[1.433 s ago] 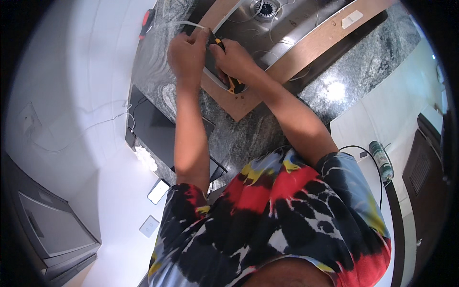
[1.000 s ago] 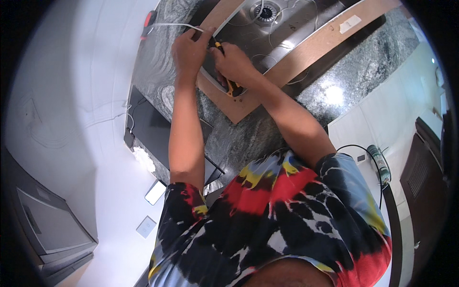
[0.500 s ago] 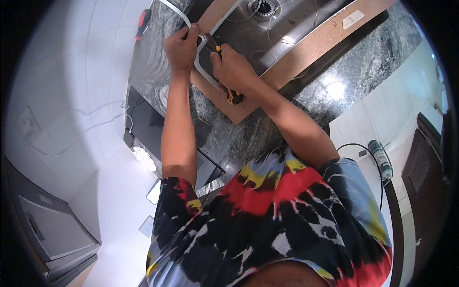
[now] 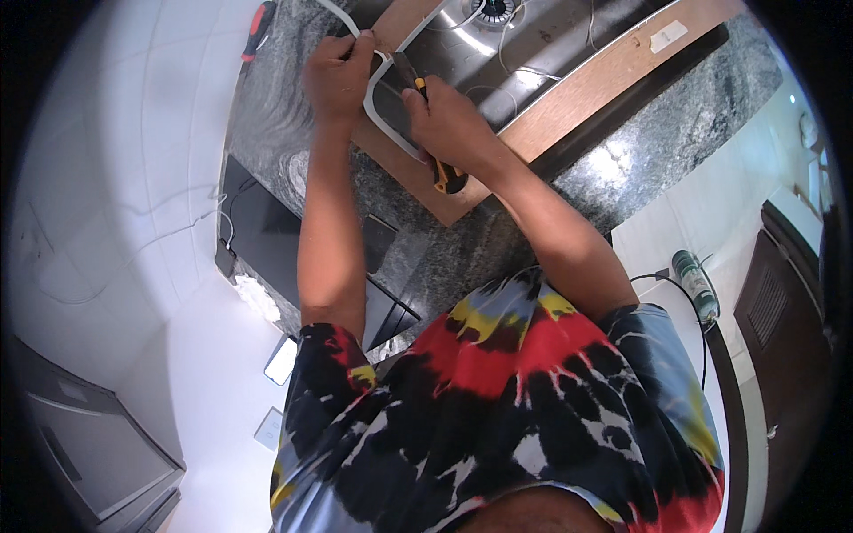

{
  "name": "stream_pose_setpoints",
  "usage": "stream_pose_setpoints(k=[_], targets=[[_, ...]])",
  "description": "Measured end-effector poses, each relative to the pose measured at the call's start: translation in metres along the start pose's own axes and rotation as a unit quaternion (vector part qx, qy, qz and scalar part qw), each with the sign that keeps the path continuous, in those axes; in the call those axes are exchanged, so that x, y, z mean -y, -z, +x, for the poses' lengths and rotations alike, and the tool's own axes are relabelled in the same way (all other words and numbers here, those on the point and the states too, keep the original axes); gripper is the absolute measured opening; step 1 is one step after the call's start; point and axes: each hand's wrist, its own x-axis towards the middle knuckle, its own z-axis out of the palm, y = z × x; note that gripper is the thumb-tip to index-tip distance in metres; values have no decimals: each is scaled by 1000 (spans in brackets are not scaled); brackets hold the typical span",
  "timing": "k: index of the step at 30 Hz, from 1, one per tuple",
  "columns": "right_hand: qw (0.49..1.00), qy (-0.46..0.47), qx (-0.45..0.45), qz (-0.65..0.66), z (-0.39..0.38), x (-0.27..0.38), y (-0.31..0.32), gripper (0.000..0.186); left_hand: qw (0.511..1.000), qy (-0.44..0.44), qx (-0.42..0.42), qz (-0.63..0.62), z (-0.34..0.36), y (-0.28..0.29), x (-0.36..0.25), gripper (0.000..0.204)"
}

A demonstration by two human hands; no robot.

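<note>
My left hand [image 4: 340,78] pinches a thin white strip [image 4: 371,105] at the left corner of a brown wooden frame [image 4: 449,206]. The strip curves loosely below my fingers and along the frame's inner side. My right hand [image 4: 455,124] is wrapped round a bladed hand tool [image 4: 451,180] with a black and yellow handle. Its flat grey blade points up and left, close to the strip near my left fingertips. Whether the blade touches the strip, I cannot tell. My palm hides the middle of the handle.
The frame lies over a steel sink [image 4: 533,49] with a drain [image 4: 494,11], thin white offcuts scattered inside. A red and black handled tool [image 4: 259,31] rests on the grey stone counter [image 4: 275,115]. A black cooktop [image 4: 267,222] is at left; a green bottle [image 4: 696,286] stands right.
The view has shifted a little. My right hand and the tool sit slightly farther right of my left hand. Both hands keep their grips.
</note>
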Motion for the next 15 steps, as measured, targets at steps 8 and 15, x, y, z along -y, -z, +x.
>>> stream_pose_setpoints(k=[8,15], targets=[[999,-24,-14,-28,-2,5,-3,42,996,-45,-41,-61,-4,-1,7,24],[998,-57,19,-36,-2,20,1,41,998,-31,-47,-38,-5,-2,11,27]])
